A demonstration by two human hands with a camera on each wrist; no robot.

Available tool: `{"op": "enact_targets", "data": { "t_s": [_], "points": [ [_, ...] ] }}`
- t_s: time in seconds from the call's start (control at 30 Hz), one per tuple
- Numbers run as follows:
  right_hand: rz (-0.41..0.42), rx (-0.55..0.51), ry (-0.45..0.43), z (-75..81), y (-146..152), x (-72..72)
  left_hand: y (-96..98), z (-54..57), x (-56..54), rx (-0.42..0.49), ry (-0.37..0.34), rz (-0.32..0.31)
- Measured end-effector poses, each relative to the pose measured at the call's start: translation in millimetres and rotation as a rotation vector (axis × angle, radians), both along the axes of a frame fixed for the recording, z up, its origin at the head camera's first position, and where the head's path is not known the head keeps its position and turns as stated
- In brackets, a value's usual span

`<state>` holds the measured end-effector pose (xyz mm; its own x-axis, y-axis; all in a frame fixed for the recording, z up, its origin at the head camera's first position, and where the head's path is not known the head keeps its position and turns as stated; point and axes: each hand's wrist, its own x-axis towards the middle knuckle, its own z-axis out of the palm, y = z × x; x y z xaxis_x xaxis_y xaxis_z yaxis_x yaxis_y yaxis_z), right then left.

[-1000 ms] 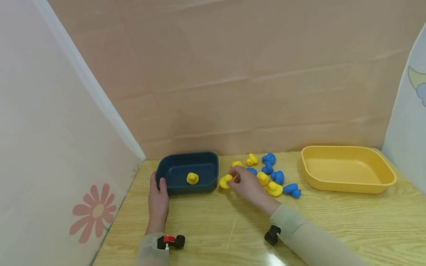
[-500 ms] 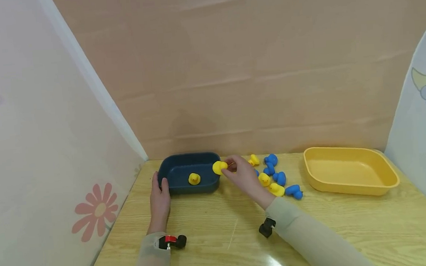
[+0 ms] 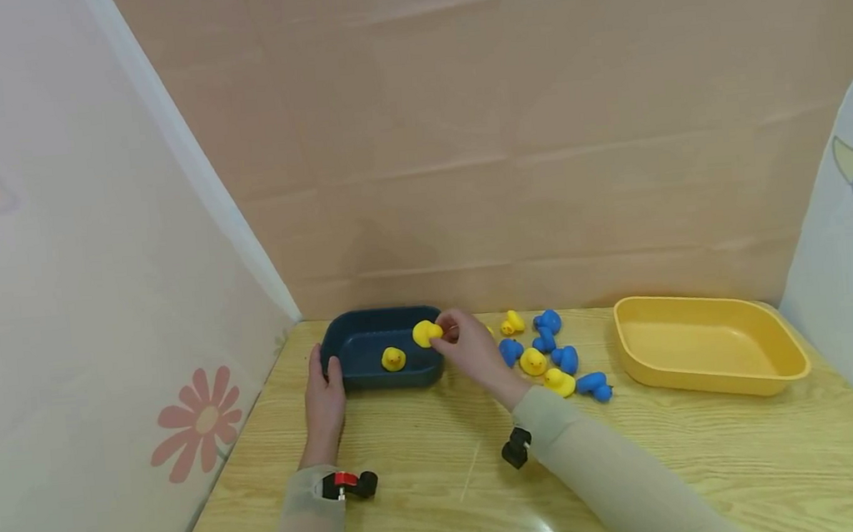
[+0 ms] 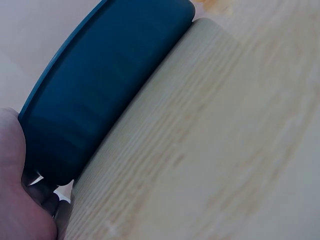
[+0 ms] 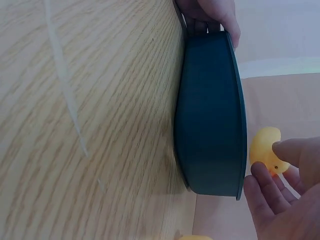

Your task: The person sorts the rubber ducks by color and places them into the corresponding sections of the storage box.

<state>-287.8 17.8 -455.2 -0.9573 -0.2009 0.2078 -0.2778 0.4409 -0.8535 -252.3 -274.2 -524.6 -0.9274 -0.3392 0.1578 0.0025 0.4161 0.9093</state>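
Observation:
My right hand (image 3: 476, 352) pinches a yellow rubber duck (image 3: 424, 334) between thumb and fingers, above the right end of the dark blue tray (image 3: 383, 381). In the right wrist view this duck (image 5: 265, 150) is just over the tray's rim, its head toward the fingers. Another yellow duck (image 3: 393, 359) sits on the tray floor. At the tray's left end, my left hand (image 3: 325, 403) grips the corner, thumb at the near side and fingers along the outer end. The left wrist view has the thumb (image 4: 11, 150) against the tray wall (image 4: 105, 85).
Right of the tray lies a loose group of yellow ducks (image 3: 533, 362) and blue ducks (image 3: 565, 359), partly behind my right hand. A yellow tray (image 3: 714, 385) stands farther right on the wooden table (image 3: 428, 483). A papered wall (image 3: 509, 168) closes off the back.
My right hand has lifted the yellow duck from the table beside the dark blue tray and carried it up and left over the rim. The left hand stays at the tray's corner.

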Motion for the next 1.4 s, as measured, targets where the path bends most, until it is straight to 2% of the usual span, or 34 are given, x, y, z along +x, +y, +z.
{"op": "enact_targets", "data": {
  "t_s": [0.2,0.33,0.53,0.83,1.13,1.4],
  "points": [
    [0.022,-0.047,-0.018,-0.4,-1,0.4,1.2,1.8,0.3,0.005,-0.011,-0.004],
    [0.022,-0.030,-0.007,-2.1,3,0.8,-0.5,3.0,0.3,-0.003,-0.007,-0.003],
    [-0.029,0.061,0.038,-2.8,18,-0.7,-1.2,1.2,1.0,-0.015,-0.009,-0.004],
    [-0.104,0.197,0.084,-0.6,49,-10.0,-3.3,5.8,3.6,0.002,-0.005,-0.002],
    [-0.062,0.304,0.115,-11.7,63,-18.8,-5.7,6.6,6.4,0.000,-0.021,0.004],
    [-0.036,0.400,0.116,-18.8,63,-18.4,-6.9,8.2,7.4,0.007,-0.014,0.005]
  ]
}}
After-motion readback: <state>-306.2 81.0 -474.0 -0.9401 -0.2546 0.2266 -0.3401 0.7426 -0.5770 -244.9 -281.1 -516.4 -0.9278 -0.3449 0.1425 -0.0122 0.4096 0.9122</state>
